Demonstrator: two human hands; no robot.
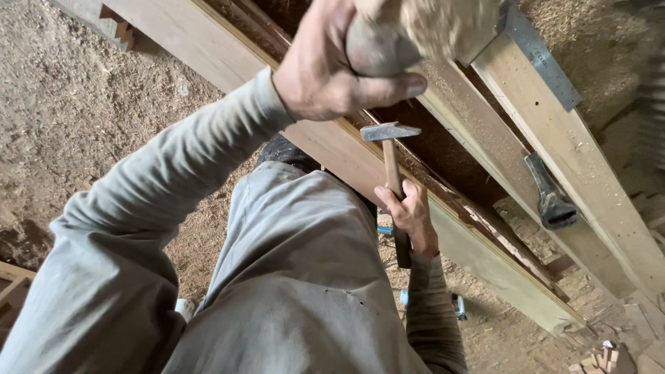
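- Against the near edge of the long wooden plank, which runs from upper left to lower right, the person's right hand is closed round the wooden handle of a hammer.
- Fingers of that hand are wrapped fully about the handle partway up; the handle's lower end shows below the hand, and the steel head stands above it, just beside the plank's edge.
- Above the plank, close to the camera, the left hand is raised, its fingers curled tight on a rounded, dust-covered object. What that object is cannot be told; it is blurred and cut by the top of the frame.
- Left hand and object hide part of the plank and the dark gap beyond it.
- Beyond the plank lies a second wooden beam, roughly parallel, with a dark recess between the two.
- On that beam, well apart from the hammer, a grey metal strip lies near its upper end and a dark clamp-like tool hangs at its near side.
- Below the plank, the grey-sleeved arms and grey-clad body block most of the floor, which is covered in sawdust and shavings.
- Small blue items lie on the floor beside the right forearm; their kind cannot be told.
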